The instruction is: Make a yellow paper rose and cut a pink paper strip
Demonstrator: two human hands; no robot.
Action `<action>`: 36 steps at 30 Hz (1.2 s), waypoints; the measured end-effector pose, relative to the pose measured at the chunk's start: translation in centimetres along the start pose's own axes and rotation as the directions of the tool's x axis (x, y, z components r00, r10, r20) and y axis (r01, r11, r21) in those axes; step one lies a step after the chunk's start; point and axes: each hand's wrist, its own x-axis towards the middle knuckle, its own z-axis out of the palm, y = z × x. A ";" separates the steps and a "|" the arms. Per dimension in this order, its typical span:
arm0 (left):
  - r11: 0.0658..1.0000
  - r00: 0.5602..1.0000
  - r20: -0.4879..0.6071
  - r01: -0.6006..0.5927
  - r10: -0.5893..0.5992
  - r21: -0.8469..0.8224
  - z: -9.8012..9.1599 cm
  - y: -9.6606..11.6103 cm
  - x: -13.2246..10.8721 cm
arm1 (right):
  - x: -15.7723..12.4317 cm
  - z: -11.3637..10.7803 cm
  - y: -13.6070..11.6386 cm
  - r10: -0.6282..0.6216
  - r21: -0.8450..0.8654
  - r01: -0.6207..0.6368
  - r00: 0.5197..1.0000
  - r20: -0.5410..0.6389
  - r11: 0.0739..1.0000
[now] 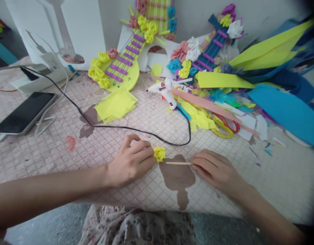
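Near the table's front edge, my left hand (134,160) has its fingers curled at a small crumpled yellow paper flower (159,154), which shows just past the fingertips. My right hand (215,167) pinches one end of a thin wooden stick (177,163). The stick lies nearly level and points left, its free tip a little below and apart from the flower. Both are over a brown stain on the quilted tablecloth (116,143).
A white glue gun (165,90) trails a black cord (131,128) across the middle. Yellow paper squares (116,105) lie left of it. Paper guitars (126,68) lean at the back. Scissors (223,127) and paper scraps crowd the right, a phone (25,112) the left.
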 end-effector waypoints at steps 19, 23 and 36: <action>0.998 1.000 -0.021 -0.017 0.018 0.061 -0.8 -2.1 -0.1 | 7.7 1.9 10.8 0.434 -0.275 -0.452 0.892 -0.126 0.849; 0.999 1.000 -0.014 -0.020 0.020 0.048 -0.8 -2.5 -0.7 | 8.8 1.9 10.8 0.378 -0.217 -0.408 0.911 -0.166 0.887; 0.999 0.999 -0.009 -0.036 0.036 0.026 -0.8 -2.8 -0.6 | 18.8 4.6 10.9 0.392 0.176 -0.389 0.920 0.021 0.904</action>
